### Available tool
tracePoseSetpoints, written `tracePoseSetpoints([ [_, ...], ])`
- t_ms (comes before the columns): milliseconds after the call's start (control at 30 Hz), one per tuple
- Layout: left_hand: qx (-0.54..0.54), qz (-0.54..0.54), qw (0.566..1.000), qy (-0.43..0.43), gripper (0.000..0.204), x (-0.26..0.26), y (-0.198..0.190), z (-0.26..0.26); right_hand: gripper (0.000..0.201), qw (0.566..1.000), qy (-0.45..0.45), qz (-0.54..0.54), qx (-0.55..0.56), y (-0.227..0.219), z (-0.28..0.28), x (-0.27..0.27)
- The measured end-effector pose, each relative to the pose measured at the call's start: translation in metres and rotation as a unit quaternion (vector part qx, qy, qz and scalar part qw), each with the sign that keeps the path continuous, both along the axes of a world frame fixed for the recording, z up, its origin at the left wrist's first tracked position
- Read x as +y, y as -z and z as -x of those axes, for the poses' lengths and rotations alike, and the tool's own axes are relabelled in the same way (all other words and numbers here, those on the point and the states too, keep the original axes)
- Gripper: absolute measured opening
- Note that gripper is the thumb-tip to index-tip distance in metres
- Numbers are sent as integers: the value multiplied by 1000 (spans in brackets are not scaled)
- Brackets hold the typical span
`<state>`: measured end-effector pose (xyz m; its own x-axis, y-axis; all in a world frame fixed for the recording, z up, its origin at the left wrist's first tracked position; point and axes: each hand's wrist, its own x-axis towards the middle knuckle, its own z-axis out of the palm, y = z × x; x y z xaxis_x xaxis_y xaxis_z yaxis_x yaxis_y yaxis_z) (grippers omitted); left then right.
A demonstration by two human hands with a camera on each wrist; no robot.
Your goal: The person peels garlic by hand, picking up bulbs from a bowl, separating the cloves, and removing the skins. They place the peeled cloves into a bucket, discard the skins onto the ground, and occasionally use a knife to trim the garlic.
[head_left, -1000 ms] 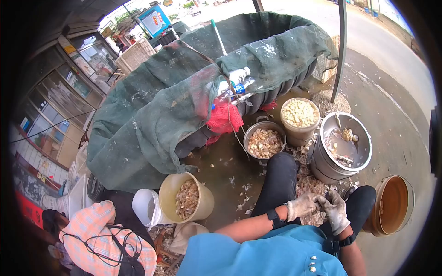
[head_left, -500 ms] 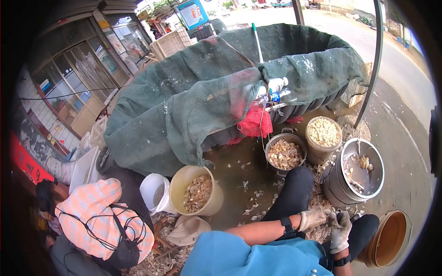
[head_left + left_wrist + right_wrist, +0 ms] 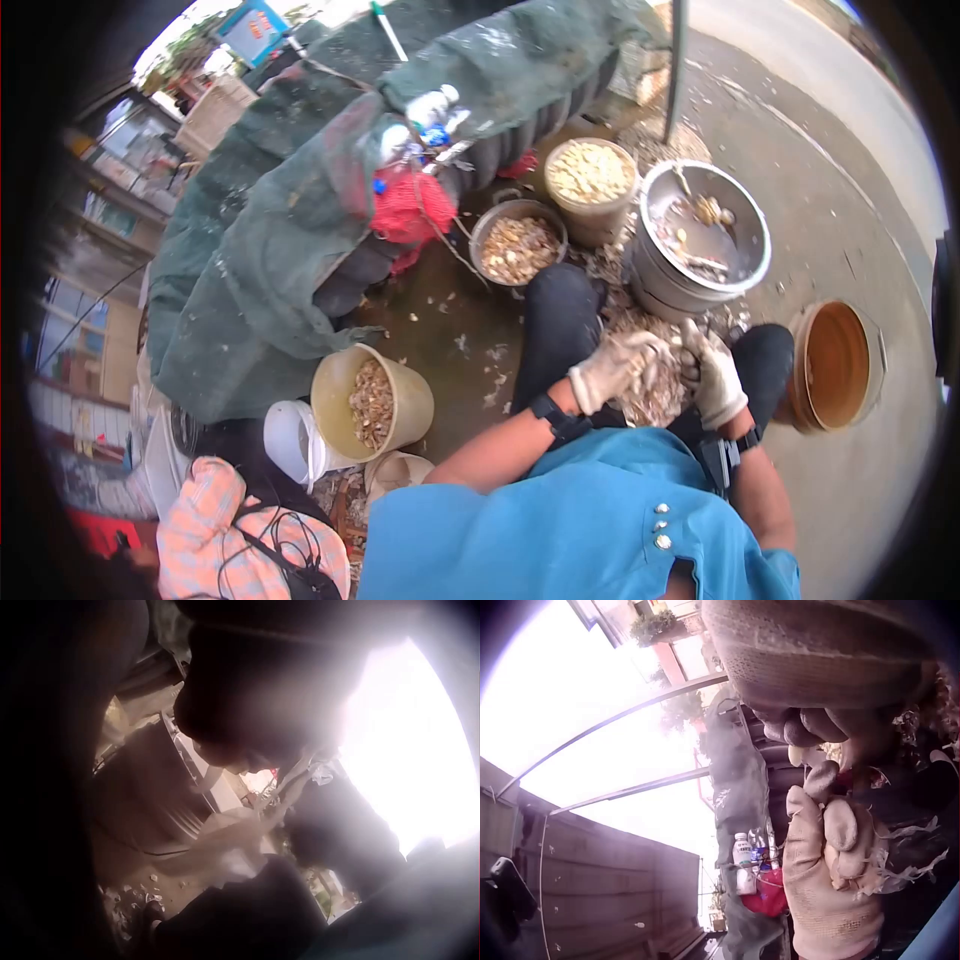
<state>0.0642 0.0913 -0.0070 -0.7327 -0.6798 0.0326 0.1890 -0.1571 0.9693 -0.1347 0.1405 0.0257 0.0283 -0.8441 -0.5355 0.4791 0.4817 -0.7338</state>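
While the right hand [image 3: 715,378] pinches a pale clove [image 3: 796,755], direction and long axis unclear, left hand [image 3: 618,370] curls, hold unclear; grey bucket [image 3: 660,285] just ahead, peelings [image 3: 653,395] below.

Ahead, a metal bucket [image 3: 662,278] blocks the right hand [image 3: 714,376].

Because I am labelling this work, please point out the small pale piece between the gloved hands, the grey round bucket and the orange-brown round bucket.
Small pale piece [image 3: 796,755]: right wrist view, its visible middle.
Grey round bucket [image 3: 670,285]: head view, outer side wall.
Orange-brown round bucket [image 3: 840,362]: head view, inside surface.
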Motion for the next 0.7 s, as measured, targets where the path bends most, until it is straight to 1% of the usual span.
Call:
tracePoseSetpoints([
  [33, 8, -88, 996, -9, 39, 2, -27, -3, 14, 997, -1, -18, -72, -3, 5, -2],
  [67, -50, -63, 996, -38, 38, -5, -7, -3, 16, 993, 24, -26, -112, -4, 19, 12],
  [100, -60, -141, 988, -34, 37, -6, -15, -4, 18, 986, 10, -2, -164, -8, 16, 0],
  [133, 3, -215, 977, -18, 37, -10, -22, -2, 24, 987, 11, -6, -163, -13, 17, -1],
  [167, -43, -167, 984, -35, 36, -9, -27, 0, 29, 986, 8, -9, -165, -20, 18, -1],
  [233, 23, -266, 964, 2, 34, -22, -21, 7, 30, 988, 16, -17, -152, -23, 20, -5],
  [267, 21, -272, 962, 10, 34, -21, -18, 10, 31, 988, 14, -11, -152, -22, 21, -3],
  [333, -13, -176, 984, -17, 32, -20, -28, 17, 31, 989, 7, 0, -147, -18, 23, -3],
  [367, -16, -178, 984, -14, 32, -20, -30, 20, 31, 989, 11, -2, -149, -17, 23, -3],
  [433, -34, -180, 983, 17, 29, -21, -39, 28, 29, 995, 20, -4, -97, -17, 21, -3],
  [467, -61, -196, 979, 10, 28, -19, -45, 34, 27, 996, 11, 16, -88, -17, 21, -3],
  [500, -63, -197, 978, 12, 28, -20, -41, 39, 27, 996, 14, 15, -89, -12, 21, -3],
  [567, -140, -97, 985, 4, 28, -22, -28, 47, 26, 999, 0, 28, 21, -1, 20, -2],
  [600, -86, -117, 989, 32, 27, -25, -28, 44, 24, 999, -8, 31, 8, -7, 23, -2],
  [633, -86, -117, 989, 33, 27, -26, -25, 45, 24, 999, -7, 30, 8, -11, 26, -2],
  [700, -44, -252, 967, -9, 29, -27, -13, 46, 23, 996, 53, 38, 63, -18, 31, -1],
])
